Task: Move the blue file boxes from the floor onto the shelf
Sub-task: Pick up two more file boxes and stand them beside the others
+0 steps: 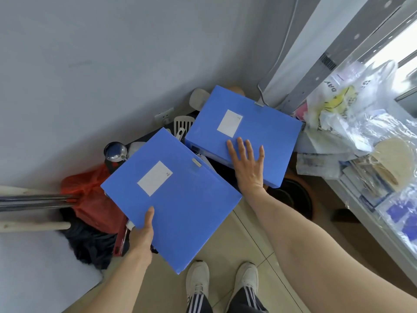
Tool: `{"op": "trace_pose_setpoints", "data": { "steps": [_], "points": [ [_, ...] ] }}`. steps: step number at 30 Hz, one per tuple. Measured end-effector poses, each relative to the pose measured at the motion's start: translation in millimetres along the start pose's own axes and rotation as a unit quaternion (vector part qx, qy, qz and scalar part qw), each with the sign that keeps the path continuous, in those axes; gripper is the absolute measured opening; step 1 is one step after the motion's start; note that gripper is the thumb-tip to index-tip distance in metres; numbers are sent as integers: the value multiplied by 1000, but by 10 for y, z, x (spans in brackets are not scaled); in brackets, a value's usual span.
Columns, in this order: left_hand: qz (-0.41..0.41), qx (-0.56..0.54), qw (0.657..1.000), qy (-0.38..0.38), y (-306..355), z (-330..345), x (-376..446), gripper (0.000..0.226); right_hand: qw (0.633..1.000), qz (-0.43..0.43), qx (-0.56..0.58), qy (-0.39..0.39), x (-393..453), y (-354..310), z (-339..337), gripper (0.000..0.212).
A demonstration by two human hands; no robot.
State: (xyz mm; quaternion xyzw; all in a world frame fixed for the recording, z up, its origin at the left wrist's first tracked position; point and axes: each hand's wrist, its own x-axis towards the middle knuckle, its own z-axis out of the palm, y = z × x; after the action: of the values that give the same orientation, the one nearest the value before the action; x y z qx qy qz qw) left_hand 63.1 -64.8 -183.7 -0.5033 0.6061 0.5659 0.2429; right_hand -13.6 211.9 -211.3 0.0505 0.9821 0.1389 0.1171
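Two blue file boxes with white labels are in view. The nearer blue file box (180,206) is held off the floor by its near-left edge in my left hand (143,231), thumb on top. The farther blue file box (255,129) lies tilted over clutter in the corner. My right hand (248,163) rests flat on its near end with fingers spread apart; it is not gripping it. The shelf (352,199) runs along the right side, a pale surface loaded with bags and papers.
Kitchen clutter fills the corner: a steel ladle (116,151), a white slotted spatula (183,125), a red bag (90,197), dark cloth. Metal rods (33,202) stick in from the left. A plastic bag (343,102) sits on the shelf. My shoes (221,283) stand on tiled floor.
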Motion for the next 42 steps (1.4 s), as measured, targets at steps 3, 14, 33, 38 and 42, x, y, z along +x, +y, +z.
{"op": "trace_pose_setpoints", "data": {
  "steps": [3, 14, 33, 38, 42],
  "points": [
    [15, -26, 1000, -6, -30, -8, -32, 54, 1000, 2, 9, 5, 16, 11, 27, 113],
    [130, -111, 985, 5, 136, 127, -497, 56, 990, 1, 131, 51, -32, 316, -399, 86],
    [484, 21, 874, -17, 1272, 654, -2523, 49, 742, 278, 562, 237, -1325, 680, -2486, 92],
    [534, 39, 841, -75, 1282, 722, -3239, 51, 668, 296, 600, 325, -1822, 901, -2834, 101],
    [560, 43, 818, -123, 1234, 784, -3788, 42, 602, 321, 621, 385, -2164, 1077, -3095, 97]
  ]
}}
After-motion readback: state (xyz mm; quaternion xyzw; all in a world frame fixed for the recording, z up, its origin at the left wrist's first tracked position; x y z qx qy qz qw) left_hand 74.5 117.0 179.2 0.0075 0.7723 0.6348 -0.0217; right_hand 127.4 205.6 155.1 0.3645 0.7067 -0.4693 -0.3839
